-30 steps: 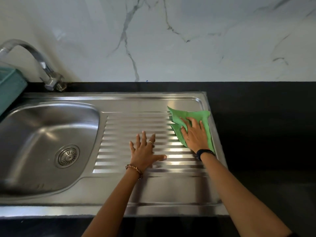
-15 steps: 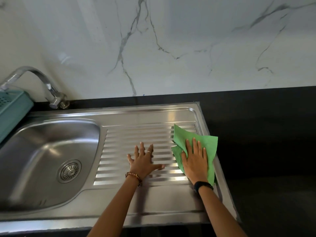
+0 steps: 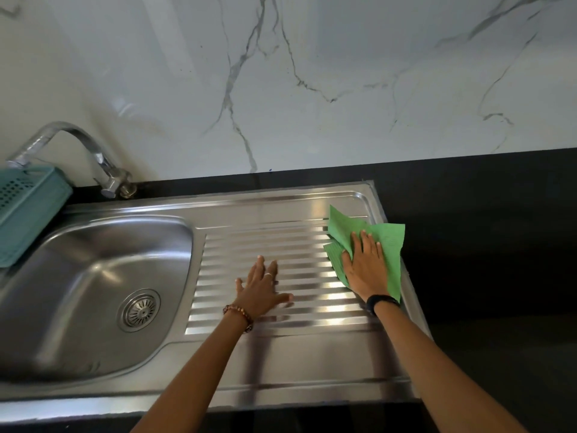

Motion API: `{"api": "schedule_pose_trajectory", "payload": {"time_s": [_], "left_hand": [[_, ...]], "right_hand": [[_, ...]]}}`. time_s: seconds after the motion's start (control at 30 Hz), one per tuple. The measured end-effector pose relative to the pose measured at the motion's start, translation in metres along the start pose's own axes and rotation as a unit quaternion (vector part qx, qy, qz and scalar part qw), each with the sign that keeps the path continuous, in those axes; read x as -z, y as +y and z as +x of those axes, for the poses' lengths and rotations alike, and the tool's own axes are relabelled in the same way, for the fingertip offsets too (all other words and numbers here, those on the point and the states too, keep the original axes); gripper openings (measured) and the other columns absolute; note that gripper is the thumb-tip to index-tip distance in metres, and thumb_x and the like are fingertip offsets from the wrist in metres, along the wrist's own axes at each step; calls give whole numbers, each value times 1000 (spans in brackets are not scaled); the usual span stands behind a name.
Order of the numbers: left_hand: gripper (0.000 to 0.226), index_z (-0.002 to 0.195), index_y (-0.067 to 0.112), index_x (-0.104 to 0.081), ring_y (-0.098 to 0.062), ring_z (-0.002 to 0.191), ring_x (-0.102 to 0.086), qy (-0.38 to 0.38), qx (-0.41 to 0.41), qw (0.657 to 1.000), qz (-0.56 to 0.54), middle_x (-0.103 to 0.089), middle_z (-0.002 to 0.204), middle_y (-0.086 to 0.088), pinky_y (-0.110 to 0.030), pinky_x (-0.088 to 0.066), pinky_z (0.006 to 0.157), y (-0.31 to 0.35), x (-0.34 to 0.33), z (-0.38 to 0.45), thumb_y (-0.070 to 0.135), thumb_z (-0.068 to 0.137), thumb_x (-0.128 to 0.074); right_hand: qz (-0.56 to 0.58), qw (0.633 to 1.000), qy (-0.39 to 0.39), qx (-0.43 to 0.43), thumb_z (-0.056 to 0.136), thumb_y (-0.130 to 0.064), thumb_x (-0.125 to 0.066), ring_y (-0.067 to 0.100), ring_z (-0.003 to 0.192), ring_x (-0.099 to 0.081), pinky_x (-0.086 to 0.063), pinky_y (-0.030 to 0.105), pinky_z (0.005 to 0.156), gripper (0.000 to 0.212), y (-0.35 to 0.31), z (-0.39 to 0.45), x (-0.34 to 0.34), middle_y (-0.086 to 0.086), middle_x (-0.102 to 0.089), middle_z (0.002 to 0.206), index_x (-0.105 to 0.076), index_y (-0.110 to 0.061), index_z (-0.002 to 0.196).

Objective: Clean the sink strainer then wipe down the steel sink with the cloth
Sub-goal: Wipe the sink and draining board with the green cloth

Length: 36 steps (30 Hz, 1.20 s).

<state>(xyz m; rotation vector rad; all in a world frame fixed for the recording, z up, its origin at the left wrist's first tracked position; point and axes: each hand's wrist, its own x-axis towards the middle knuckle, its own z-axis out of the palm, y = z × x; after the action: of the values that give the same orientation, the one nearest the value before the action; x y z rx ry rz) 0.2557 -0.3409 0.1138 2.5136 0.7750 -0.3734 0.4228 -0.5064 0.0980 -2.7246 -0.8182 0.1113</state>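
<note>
The steel sink (image 3: 93, 276) has a deep bowl at the left and a ribbed drainboard (image 3: 268, 251) at the right. A round metal strainer (image 3: 139, 310) sits in the drain at the bowl's bottom. My right hand (image 3: 364, 266) presses flat on a green cloth (image 3: 388, 245) at the drainboard's right edge; the cloth laps over onto the black counter. My left hand (image 3: 261, 290) lies flat on the ribs with fingers spread and holds nothing.
A chrome tap (image 3: 103, 170) curves over the bowl from the back left. A teal plastic basket (image 3: 28, 210) stands at the left rim. Black countertop (image 3: 484, 260) runs to the right, and a white marble wall (image 3: 312, 82) rises behind.
The view has tilted up, showing more wall. My right hand has slid the cloth along the drainboard's right edge, now farther back. The left hand stays planted on the ribs.
</note>
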Motion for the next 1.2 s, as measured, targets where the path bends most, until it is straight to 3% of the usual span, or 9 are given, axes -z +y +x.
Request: {"api": "schedule_pose_trajectory", "payload": {"time_s": [0.07,0.17,0.27,0.37,0.5,0.7,0.87,1.03,1.2], "left_hand": [[96,148,19,-2,-27,145,7,52,20,998,-10,12,157,-9,-50,-1,116,-25,-1,-9,61,79,-54],[112,147,23,7,-28,144,14,115,89,989,-30,16,157,-5,-55,10,113,-69,0,-26,71,69,-56],[124,147,24,9,-26,145,12,135,135,979,-64,15,157,0,-58,9,111,-106,9,-36,74,58,-62],[133,148,12,2,-28,146,-3,124,144,970,-152,2,158,-10,-54,-8,117,-122,14,-43,68,52,-71],[125,144,1,-14,-32,138,-29,131,125,959,-216,-23,151,-19,-49,-34,109,-125,12,-46,59,53,-78],[125,147,8,0,-22,146,-7,140,124,956,-226,-4,158,-10,-43,-13,119,-131,6,-43,55,60,-77],[129,146,6,10,-23,145,11,123,162,960,-193,13,157,-11,-44,4,116,-131,2,-44,64,62,-69],[128,145,2,12,-25,145,11,129,176,958,-188,12,157,-14,-43,6,116,-126,4,-45,57,65,-72],[111,147,7,7,-21,145,9,149,179,960,-154,6,158,-8,-50,12,114,-105,-1,-56,56,75,-63]], "right_hand": [[-14,1000,3,0,97,-33,-33,27,144,-19,-9,43,120,54,-2,-5,-1,14,-24,154,-26,-8,145],[7,1000,-1,-6,98,-32,-32,27,143,-20,-8,45,119,52,-20,-7,-3,13,-27,153,-29,-8,143],[66,996,-33,51,98,-32,-32,23,142,-22,-6,43,119,49,-69,-9,-15,10,-30,151,-33,-10,141],[30,987,-75,138,98,-38,-26,20,146,-12,2,43,120,54,-137,-11,-39,6,-20,156,-22,-12,146],[6,974,-99,202,98,-38,-25,23,147,-5,6,45,118,58,-197,-5,-62,7,-12,159,-15,-10,148],[-43,939,-161,299,99,-37,-20,23,147,4,9,47,117,58,-268,23,-80,6,0,160,-5,-12,149],[-88,902,-196,375,100,-35,-18,20,147,5,11,47,117,55,-274,25,-82,3,1,160,-4,-15,149],[-59,884,-202,418,100,-35,-19,17,147,2,11,44,117,53,-257,0,-79,1,-4,159,-8,-18,149],[-47,889,-183,418,100,-36,-23,14,147,-1,9,42,118,56,-225,-17,-69,-1,-4,160,-5,-18,149]]}}
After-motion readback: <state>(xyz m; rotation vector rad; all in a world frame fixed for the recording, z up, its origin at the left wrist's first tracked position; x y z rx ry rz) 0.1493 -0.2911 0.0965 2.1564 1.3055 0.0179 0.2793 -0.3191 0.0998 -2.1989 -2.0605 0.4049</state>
